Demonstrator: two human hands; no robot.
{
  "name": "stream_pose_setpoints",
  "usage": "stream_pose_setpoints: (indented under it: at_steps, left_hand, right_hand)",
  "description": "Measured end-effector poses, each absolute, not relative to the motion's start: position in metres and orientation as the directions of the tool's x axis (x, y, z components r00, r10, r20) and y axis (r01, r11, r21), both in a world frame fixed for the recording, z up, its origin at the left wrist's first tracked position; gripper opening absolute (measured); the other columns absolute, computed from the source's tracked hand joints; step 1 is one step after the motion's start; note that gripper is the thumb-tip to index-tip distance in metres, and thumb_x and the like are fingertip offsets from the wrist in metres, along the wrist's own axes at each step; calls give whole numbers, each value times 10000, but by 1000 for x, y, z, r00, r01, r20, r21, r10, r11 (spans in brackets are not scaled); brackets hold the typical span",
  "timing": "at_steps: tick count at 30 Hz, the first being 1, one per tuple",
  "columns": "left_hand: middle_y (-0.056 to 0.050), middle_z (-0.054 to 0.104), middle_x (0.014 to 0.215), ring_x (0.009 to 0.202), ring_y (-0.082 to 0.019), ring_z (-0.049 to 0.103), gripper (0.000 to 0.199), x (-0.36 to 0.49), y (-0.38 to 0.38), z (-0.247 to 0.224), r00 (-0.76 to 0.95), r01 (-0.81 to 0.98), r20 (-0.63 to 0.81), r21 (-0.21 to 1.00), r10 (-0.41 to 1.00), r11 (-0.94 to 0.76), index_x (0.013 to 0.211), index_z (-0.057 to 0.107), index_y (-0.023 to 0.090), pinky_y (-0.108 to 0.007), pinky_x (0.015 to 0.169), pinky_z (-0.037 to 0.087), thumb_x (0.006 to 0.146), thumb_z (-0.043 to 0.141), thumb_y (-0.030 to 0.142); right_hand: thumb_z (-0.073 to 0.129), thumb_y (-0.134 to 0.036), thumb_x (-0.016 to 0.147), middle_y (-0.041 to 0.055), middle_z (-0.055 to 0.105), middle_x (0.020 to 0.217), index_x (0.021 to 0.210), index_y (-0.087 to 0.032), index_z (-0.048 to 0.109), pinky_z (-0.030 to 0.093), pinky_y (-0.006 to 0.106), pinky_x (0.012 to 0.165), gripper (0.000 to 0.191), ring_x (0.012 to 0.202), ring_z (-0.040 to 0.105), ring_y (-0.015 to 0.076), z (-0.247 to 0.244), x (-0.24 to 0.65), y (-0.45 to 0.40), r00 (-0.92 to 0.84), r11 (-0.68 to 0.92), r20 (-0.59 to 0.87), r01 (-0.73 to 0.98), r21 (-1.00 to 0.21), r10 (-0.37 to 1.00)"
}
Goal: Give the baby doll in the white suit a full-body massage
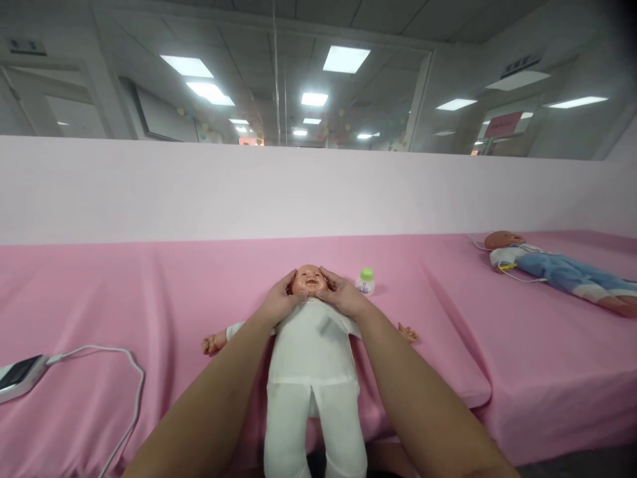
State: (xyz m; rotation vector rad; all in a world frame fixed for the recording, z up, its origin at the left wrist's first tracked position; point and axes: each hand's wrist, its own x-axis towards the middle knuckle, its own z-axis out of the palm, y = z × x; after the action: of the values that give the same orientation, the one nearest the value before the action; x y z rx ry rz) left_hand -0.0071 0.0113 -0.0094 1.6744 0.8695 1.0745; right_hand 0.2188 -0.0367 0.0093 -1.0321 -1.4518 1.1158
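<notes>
A baby doll (313,352) in white clothes lies on its back on the pink sheet, legs towards me and arms spread out. Both my hands cup its head (309,281). On the left side, my left hand (284,297) rests against the cheek, thumb along the jaw. My right hand (343,296) mirrors it on the other side, thumb near the chin. Parts of the fingers are hidden beside the head. Just right of my right hand stands a small clear bottle (365,285) with a green cap.
At the left lies a white handheld device (22,377) with a dark screen and a white cable (142,382). On the right, another doll (552,265) in blue clothes lies with tubing around it. A low white wall (298,192) with glass above runs behind the pink-covered table (199,279).
</notes>
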Motion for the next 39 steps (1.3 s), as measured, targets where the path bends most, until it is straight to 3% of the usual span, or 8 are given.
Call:
stream_pose_setpoints:
  at_steps: [8, 14, 18, 22, 27, 33, 39]
  left_hand:
    - [-148, 441, 1632, 1489, -359, 439, 905, -10, 16, -12, 393, -113, 241, 970, 887, -214, 1564, 481, 199, -484, 1222, 379, 803, 833, 539]
    - [-143, 516, 1579, 1460, -365, 480, 829, -10, 13, -10, 375, -103, 264, 965, 889, -243, 1520, 545, 199, -502, 1218, 383, 828, 792, 583]
    - [-141, 516, 1581, 1435, -346, 512, 901, -9, 7, -8, 344, 34, 263, 956, 901, -292, 1569, 467, 203, -466, 1181, 439, 819, 811, 563]
    - [-129, 544, 1559, 1388, -335, 563, 961, -5, 4, -6, 317, 162, 265, 931, 911, -327, 1584, 431, 210, -425, 1135, 492, 777, 860, 507]
    - [-126, 538, 1566, 1391, -329, 562, 970, -2, 4, -4, 313, 187, 275, 921, 909, -342, 1587, 413, 188, -418, 1150, 482, 775, 858, 476]
    - [-121, 535, 1568, 1404, -315, 550, 918, -4, 1, -3, 333, 168, 271, 926, 903, -340, 1591, 404, 186, -422, 1162, 470, 807, 826, 407]
    - [-146, 518, 1577, 1417, -319, 537, 936, -6, 6, -7, 336, 127, 269, 936, 903, -327, 1604, 377, 163, -441, 1180, 449, 820, 819, 419]
  right_hand:
    - [866, -401, 825, 15, 446, 1626, 1561, -331, 456, 333, 481, 1280, 846, 1489, 453, 260, -8, 232, -20, -320, 157, 211, -187, -970, 924]
    - [870, -461, 817, 29, 449, 1623, 1543, -325, 488, 353, 482, 1272, 832, 1464, 490, 268, -9, 229, -20, -292, 87, 165, -262, -961, 942]
    - [844, -506, 831, 51, 469, 1609, 1566, -302, 456, 367, 484, 1259, 856, 1471, 478, 275, -9, 227, -20, -243, 155, 190, -154, -976, 951]
    - [927, -459, 719, 52, 477, 1603, 1598, -307, 399, 384, 492, 1245, 1037, 1470, 474, 300, -5, 220, -24, -169, 214, 206, 29, -976, 964]
    - [972, -419, 631, 85, 492, 1588, 1617, -270, 373, 448, 456, 1202, 1163, 1422, 527, 309, -2, 211, -27, -90, 203, 196, 84, -976, 976]
    - [970, -410, 631, 90, 495, 1585, 1616, -270, 373, 464, 461, 1186, 1161, 1405, 544, 302, -8, 212, -20, -100, 207, 200, 65, -976, 975]
    - [915, -412, 729, 73, 488, 1593, 1596, -280, 409, 402, 471, 1233, 1012, 1438, 516, 286, -8, 219, -21, -162, 236, 229, 24, -971, 960]
